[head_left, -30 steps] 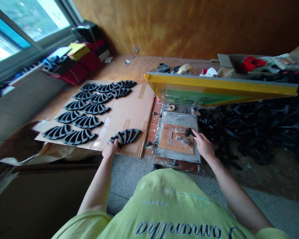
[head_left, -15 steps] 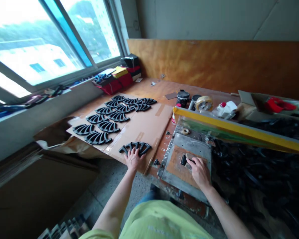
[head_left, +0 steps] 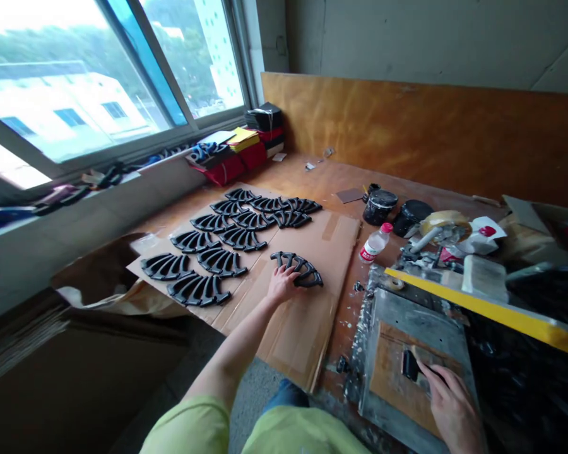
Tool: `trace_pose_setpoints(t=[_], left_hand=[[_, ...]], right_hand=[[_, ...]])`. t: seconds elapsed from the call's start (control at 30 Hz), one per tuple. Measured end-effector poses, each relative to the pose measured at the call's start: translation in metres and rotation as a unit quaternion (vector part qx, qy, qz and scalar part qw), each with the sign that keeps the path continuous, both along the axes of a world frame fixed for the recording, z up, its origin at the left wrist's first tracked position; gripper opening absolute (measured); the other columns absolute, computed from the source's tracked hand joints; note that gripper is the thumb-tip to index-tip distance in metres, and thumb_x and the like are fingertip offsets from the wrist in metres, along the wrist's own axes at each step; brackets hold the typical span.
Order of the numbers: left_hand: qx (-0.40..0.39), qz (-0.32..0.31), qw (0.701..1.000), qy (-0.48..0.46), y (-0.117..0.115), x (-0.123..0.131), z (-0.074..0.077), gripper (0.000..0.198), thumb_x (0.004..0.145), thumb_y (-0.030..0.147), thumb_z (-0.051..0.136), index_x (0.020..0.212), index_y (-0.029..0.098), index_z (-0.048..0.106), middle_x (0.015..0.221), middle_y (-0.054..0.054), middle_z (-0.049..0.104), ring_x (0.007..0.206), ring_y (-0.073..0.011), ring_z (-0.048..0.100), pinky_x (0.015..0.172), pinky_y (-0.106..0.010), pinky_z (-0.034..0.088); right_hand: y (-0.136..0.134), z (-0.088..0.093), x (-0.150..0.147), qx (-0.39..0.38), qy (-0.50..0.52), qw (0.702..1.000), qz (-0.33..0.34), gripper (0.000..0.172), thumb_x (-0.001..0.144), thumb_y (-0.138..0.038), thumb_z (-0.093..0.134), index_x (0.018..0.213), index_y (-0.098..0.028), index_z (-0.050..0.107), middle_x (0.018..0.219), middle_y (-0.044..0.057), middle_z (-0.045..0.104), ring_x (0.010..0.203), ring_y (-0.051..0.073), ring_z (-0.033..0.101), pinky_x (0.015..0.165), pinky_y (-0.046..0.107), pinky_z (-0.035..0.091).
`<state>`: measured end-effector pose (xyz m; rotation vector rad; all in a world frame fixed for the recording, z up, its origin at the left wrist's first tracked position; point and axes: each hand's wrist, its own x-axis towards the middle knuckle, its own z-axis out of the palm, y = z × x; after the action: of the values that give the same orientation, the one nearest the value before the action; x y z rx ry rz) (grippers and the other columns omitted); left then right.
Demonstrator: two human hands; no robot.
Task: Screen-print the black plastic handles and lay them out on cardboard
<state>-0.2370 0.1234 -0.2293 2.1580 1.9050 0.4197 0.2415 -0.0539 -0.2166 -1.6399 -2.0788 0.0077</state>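
My left hand (head_left: 284, 284) grips the near side of a fan-shaped row of black curved pieces (head_left: 307, 271) on the cardboard sheet (head_left: 291, 343). Several similar black fans (head_left: 220, 260) are spread over the sheet's left and far parts. Low on the right, my right hand (head_left: 454, 403) is closed on a small black T-shaped piece (head_left: 411, 366). Its wide black end points left, over a brown wooden board (head_left: 388, 372) that lies on a grey metal plate (head_left: 419, 315). My fingers hide the rest of that piece.
A yellow-edged barrier (head_left: 483, 309) crosses behind the plate, with a dark heap of black parts (head_left: 530, 378) to its right. A red-capped bottle (head_left: 375, 244), black tubs (head_left: 380, 207) and a tape roll (head_left: 445, 227) stand farther back. Red bundles (head_left: 241, 161) lie by the window.
My left hand has slid the black fan farther up the cardboard, away from its near edge. My right hand stays over the board with the black piece. The view has shifted.
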Motion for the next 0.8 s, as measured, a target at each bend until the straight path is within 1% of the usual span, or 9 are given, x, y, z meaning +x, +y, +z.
trace_pose_setpoints(t=[0.07,0.13,0.23,0.3,0.4,0.47,0.57,0.67,0.8], left_hand=[[-0.006,-0.004,1.0,0.007,0.044,-0.016,0.001,0.06,0.072,0.055,0.075,0.123,0.024,0.071,0.14,-0.01,0.059,0.134,-0.0381,0.042,0.113,-0.049,0.03],[-0.012,0.003,1.0,0.01,0.081,-0.028,-0.001,0.059,0.074,0.056,0.073,0.124,0.024,0.07,0.141,-0.009,0.058,0.133,-0.0368,0.043,0.113,-0.049,0.031],[-0.015,0.031,0.999,0.008,0.118,-0.042,-0.009,0.059,0.076,0.057,0.07,0.124,0.022,0.07,0.141,-0.012,0.058,0.131,-0.039,0.043,0.111,-0.054,0.03],[-0.022,0.08,0.996,0.011,0.133,-0.049,-0.013,0.058,0.078,0.057,0.067,0.124,0.021,0.069,0.141,-0.013,0.057,0.132,-0.0412,0.042,0.109,-0.058,0.03],[-0.036,0.15,0.988,0.017,0.145,-0.053,-0.017,0.056,0.081,0.057,0.063,0.124,0.022,0.068,0.143,-0.012,0.055,0.133,-0.0416,0.04,0.107,-0.061,0.031],[-0.04,0.166,0.985,0.021,0.149,-0.053,-0.018,0.055,0.082,0.057,0.061,0.124,0.022,0.067,0.143,-0.013,0.055,0.133,-0.0417,0.041,0.106,-0.062,0.032],[-0.038,0.171,0.984,0.031,0.15,-0.051,-0.018,0.055,0.084,0.056,0.059,0.125,0.021,0.065,0.142,-0.015,0.054,0.132,-0.0417,0.041,0.105,-0.063,0.031],[-0.04,0.158,0.986,0.041,0.147,-0.05,-0.013,0.057,0.085,0.053,0.058,0.133,0.023,0.059,0.148,-0.016,0.048,0.136,-0.0416,0.036,0.106,-0.064,0.031],[-0.047,0.146,0.987,0.057,0.137,-0.047,0.0,0.06,0.086,0.049,0.059,0.14,0.024,0.053,0.152,-0.015,0.043,0.138,-0.04,0.034,0.103,-0.06,0.038]], right_hand=[[-0.002,-0.004,-0.001,0.012,-0.015,1.0,-0.02,0.035,0.09,-0.033,0.045,0.109,-0.037,0.075,0.102,0.007,0.071,0.094,0.027,0.069,0.085,0.043,0.057],[-0.004,-0.006,-0.002,0.028,-0.034,0.998,-0.035,0.034,0.092,-0.035,0.044,0.108,-0.034,0.075,0.103,0.006,0.07,0.092,0.024,0.07,0.082,0.039,0.058],[-0.007,-0.005,-0.006,0.043,-0.066,0.996,-0.048,0.035,0.094,-0.037,0.044,0.108,-0.028,0.075,0.105,0.006,0.07,0.09,0.021,0.071,0.08,0.033,0.057],[-0.008,-0.004,-0.009,0.046,-0.084,0.994,-0.061,0.036,0.095,-0.037,0.043,0.107,-0.026,0.075,0.107,0.006,0.069,0.09,0.02,0.071,0.079,0.031,0.057],[-0.01,-0.002,-0.014,0.042,-0.092,0.992,-0.081,0.036,0.096,-0.038,0.042,0.105,-0.026,0.075,0.107,0.005,0.07,0.09,0.02,0.071,0.078,0.031,0.057],[-0.011,-0.001,-0.017,0.039,-0.087,0.991,-0.098,0.036,0.096,-0.037,0.042,0.104,-0.027,0.076,0.107,0.005,0.07,0.091,0.021,0.071,0.078,0.032,0.057],[-0.011,-0.001,-0.021,0.032,-0.078,0.99,-0.115,0.036,0.096,-0.036,0.042,0.104,-0.027,0.076,0.107,0.005,0.07,0.092,0.021,0.071,0.079,0.032,0.057],[-0.011,-0.001,-0.023,0.02,-0.069,0.99,-0.12,0.035,0.095,-0.034,0.043,0.105,-0.026,0.076,0.108,0.006,0.07,0.093,0.02,0.071,0.081,0.031,0.057],[-0.01,0.008,-0.031,-0.005,-0.063,0.989,-0.134,0.036,0.094,-0.028,0.042,0.109,-0.027,0.075,0.11,0.006,0.069,0.1,0.021,0.069,0.088,0.034,0.057]])
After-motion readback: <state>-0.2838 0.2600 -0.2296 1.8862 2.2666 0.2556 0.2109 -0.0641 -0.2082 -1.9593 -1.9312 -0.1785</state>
